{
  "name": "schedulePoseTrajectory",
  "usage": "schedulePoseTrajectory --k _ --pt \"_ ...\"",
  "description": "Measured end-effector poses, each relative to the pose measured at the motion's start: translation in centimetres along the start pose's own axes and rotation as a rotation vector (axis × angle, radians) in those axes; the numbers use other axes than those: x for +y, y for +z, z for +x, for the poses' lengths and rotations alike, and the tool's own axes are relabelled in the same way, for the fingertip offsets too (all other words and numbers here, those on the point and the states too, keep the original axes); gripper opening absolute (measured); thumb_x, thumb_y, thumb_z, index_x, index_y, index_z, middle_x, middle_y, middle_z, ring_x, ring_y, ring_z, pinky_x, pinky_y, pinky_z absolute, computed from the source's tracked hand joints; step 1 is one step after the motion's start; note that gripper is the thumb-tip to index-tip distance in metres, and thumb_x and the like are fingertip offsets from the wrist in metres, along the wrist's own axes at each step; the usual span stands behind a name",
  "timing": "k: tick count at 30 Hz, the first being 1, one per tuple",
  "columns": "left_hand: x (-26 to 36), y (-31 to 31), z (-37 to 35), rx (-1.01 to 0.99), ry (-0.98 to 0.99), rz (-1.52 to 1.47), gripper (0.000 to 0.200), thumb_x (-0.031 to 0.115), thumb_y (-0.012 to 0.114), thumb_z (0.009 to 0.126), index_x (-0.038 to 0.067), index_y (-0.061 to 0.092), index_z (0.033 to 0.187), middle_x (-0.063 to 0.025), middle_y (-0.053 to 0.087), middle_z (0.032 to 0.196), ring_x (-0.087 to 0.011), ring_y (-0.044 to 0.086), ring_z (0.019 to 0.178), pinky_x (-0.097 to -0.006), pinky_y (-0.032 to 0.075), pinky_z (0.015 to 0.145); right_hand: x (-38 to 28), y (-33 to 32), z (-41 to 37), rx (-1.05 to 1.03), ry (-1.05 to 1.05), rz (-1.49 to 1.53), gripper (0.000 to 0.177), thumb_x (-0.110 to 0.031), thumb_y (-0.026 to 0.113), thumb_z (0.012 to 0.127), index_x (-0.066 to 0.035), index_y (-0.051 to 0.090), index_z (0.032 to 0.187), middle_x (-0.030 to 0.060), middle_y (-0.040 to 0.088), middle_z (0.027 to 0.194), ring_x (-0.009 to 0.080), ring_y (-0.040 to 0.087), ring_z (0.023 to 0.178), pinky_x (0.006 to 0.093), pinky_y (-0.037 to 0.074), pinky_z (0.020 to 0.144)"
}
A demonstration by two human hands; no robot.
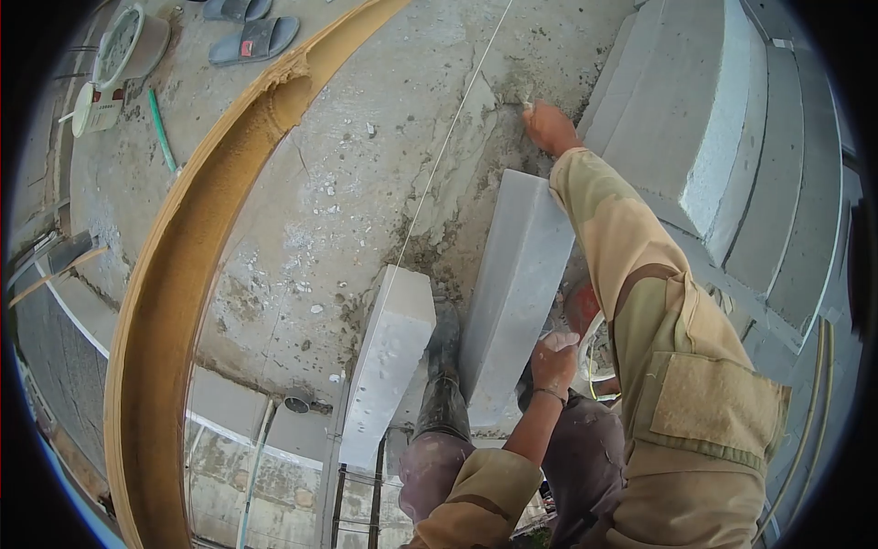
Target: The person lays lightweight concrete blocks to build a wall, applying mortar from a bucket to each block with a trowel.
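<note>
My right hand [551,130] reaches forward over the rough floor, fingers closed, with a small pale tip showing at the fingertips. My left hand [551,366] is closed beside the standing light-grey block [519,265], and a whitish patch shows at its fingers; I cannot tell what either hand holds. Left of that block, a shorter white block [391,352] stands near the floor's edge, with a dark boot [444,393] between the two. A thin white string [448,137] runs across the floor and over the shorter block.
A curved-looking yellow steel beam [174,274] crosses the left side. Large grey blocks [668,101] are stacked at right. Near my left hand is a white bucket rim [590,352]. Sandals [256,41], a bucket [137,41] and a green hose [161,130] lie at upper left.
</note>
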State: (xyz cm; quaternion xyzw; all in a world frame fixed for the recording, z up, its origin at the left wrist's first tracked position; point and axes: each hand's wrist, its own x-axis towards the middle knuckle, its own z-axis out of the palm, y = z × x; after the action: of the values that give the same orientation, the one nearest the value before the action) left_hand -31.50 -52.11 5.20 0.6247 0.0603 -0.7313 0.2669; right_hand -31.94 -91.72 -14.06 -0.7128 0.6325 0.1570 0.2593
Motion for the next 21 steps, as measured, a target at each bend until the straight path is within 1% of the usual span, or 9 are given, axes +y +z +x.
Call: schedulePoseTrajectory --k 2,5,9,11,13,17,19,20,21 --pt "1.0 0.7 0.1 0.021 -0.005 0.035 0.016 0.004 0.066 0.092 -0.002 0.076 0.102 -0.0088 0.077 0.098 -0.0188 0.070 0.095 -0.0304 0.054 0.087 1.2 1.5 1.6 0.144 0.016 0.010 0.052 -0.039 0.045 0.106 0.010 0.061 0.118 0.0328 0.070 0.107 0.0453 0.068 0.107 0.0535 0.054 0.087" --pt "2.4 0.9 -0.3 -0.025 0.085 0.194 0.028 0.005 0.057 0.083 -0.003 0.076 0.103 -0.0187 0.078 0.100 -0.0282 0.075 0.096 -0.0378 0.056 0.090 1.2 -0.9 4.4 -0.122 0.232 0.331 0.055 -0.040 0.045 0.107 0.011 0.057 0.124 0.0320 0.070 0.104 0.0399 0.074 0.094 0.0503 0.057 0.076" --pt "-0.4 1.5 0.7 -0.006 0.074 0.000 0.027 0.005 0.057 0.085 -0.002 0.076 0.103 -0.0179 0.079 0.099 -0.0263 0.075 0.095 -0.0364 0.056 0.089 -1.6 -2.9 3.1 -0.080 0.308 0.471 0.054 -0.039 0.044 0.107 0.007 0.058 0.131 0.0271 0.070 0.104 0.0344 0.075 0.076 0.0478 0.057 0.071" --pt "-1.8 1.7 0.4 -0.031 0.058 0.004 0.025 0.006 0.059 0.086 -0.001 0.077 0.103 -0.0171 0.079 0.098 -0.0245 0.075 0.094 -0.0351 0.056 0.089 -4.1 -2.7 0.8 0.016 0.390 0.869 0.046 -0.036 0.047 0.107 0.006 0.062 0.118 0.0238 0.068 0.095 0.0294 0.072 0.072 0.0476 0.056 0.060" --pt "-3.5 2.3 0.2 -0.027 0.043 0.008 0.024 0.007 0.060 0.087 -0.001 0.077 0.102 -0.0168 0.079 0.097 -0.0240 0.075 0.093 -0.0347 0.056 0.089 -5.4 -1.8 -0.2 -0.065 0.255 1.154 0.031 -0.027 0.052 0.106 0.003 0.062 0.109 0.0175 0.065 0.095 0.0252 0.070 0.068 0.0448 0.054 0.052" --pt "-2.7 2.0 -1.2 -0.013 0.075 0.118 0.022 0.007 0.062 0.085 0.000 0.078 0.099 -0.0163 0.079 0.098 -0.0257 0.076 0.094 -0.0359 0.056 0.087 -7.3 3.5 -1.0 -0.190 0.299 0.902 0.018 -0.018 0.056 0.104 0.000 0.060 0.104 0.0139 0.062 0.104 0.0232 0.068 0.066 0.0416 0.055 0.050" --pt "-3.5 1.4 -1.4 -0.007 0.070 0.261 0.023 0.007 0.062 0.085 0.000 0.078 0.099 -0.0166 0.079 0.099 -0.0269 0.076 0.095 -0.0363 0.056 0.087 -3.2 10.0 0.3 0.228 -0.802 0.221 0.013 -0.012 0.057 0.102 0.000 0.061 0.105 0.0116 0.064 0.095 0.0243 0.068 0.063 0.0413 0.055 0.048" --pt "-4.5 1.0 -1.1 -0.021 0.057 0.166 0.022 0.009 0.063 0.085 0.000 0.078 0.099 -0.0179 0.079 0.100 -0.0282 0.076 0.096 -0.0368 0.056 0.088 -4.1 10.1 -0.9 0.222 -0.805 0.222 0.013 -0.012 0.057 0.102 0.000 0.061 0.105 0.0116 0.064 0.095 0.0243 0.068 0.063 0.0413 0.055 0.048" --pt "-5.5 0.6 -0.7 -0.035 0.047 0.071 0.022 0.011 0.064 0.085 0.000 0.078 0.099 -0.0192 0.079 0.100 -0.0294 0.076 0.097 -0.0374 0.056 0.088 -6.1 9.7 -3.4 0.037 -0.282 0.739 0.019 -0.016 0.055 0.103 0.001 0.063 0.103 0.0132 0.066 0.090 0.0266 0.070 0.062 0.0417 0.056 0.050"
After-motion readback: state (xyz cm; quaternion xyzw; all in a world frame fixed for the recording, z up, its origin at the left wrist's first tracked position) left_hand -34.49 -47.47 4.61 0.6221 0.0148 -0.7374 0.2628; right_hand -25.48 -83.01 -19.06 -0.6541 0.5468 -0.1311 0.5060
